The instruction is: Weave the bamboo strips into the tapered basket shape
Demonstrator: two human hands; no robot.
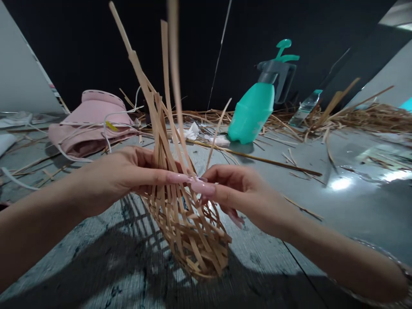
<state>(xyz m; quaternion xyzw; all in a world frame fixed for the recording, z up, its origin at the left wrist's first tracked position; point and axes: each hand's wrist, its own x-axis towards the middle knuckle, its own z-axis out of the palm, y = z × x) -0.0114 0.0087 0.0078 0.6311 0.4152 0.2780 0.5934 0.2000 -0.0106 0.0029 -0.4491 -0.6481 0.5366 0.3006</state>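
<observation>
A partly woven basket (pixel 193 240) of tan flat strips stands tilted on the table in front of me, its unwoven strips (pixel 157 124) rising from the top. My left hand (pixel 138 176) is closed on strips at the basket's upper left, thumb stretched across the front and fingers behind. From the right, my right hand (pixel 231 184) pinches a strip at the same upper edge. The two thumb tips, with long pink nails, meet there. The fingers behind the strips are partly hidden.
A pink visor hat (pixel 96 116) lies at the left among white cables (pixel 106 124). Behind the basket are a turquoise spray bottle (pixel 252 111), a clear plastic bottle (pixel 305 109) and crumpled tissue (pixel 192 132). Loose strips (pixel 363 116) are heaped at the right against the dark wall.
</observation>
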